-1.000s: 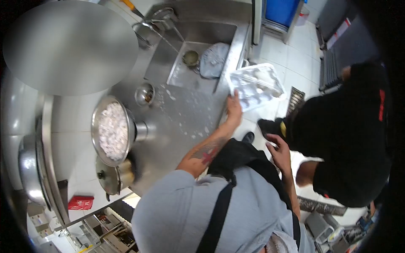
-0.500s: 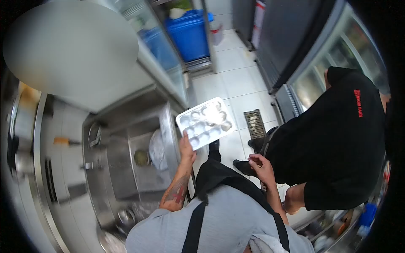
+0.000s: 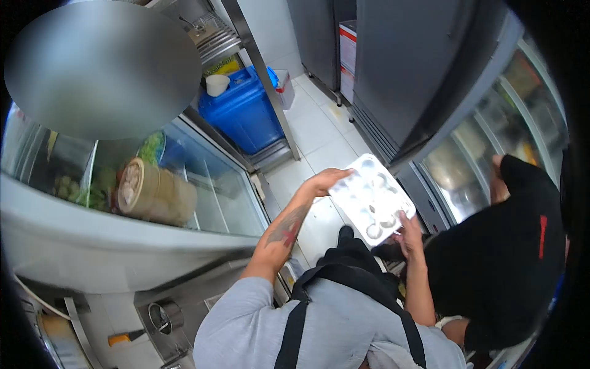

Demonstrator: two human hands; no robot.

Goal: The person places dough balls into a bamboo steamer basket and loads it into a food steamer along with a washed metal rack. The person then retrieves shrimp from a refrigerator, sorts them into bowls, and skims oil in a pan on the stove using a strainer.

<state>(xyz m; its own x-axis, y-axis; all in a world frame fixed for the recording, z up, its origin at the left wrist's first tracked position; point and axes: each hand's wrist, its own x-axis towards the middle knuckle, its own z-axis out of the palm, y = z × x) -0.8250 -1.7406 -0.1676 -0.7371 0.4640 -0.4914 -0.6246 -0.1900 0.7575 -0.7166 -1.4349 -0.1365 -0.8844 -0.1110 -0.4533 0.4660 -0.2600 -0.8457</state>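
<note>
Left hand point(image 3: 326, 182) is grasping the white tray point(image 3: 367, 192) by one edge; right hand point(image 3: 410, 237) is gripping the opposite edge, thumb on top. Tray is hanging between them above the floor point(image 3: 310, 132) — looking light, thin, bendy, probably slick if wet. Opposite rims are seeming the best hold — co-worker point(image 3: 491, 270) is standing near.

Tray point(image 3: 369, 195) underside hidden; red lettering point(image 3: 542, 237) on black shirt point(image 3: 491, 270) too small to read; upper-left oval point(image 3: 102, 71) blurred.
</note>
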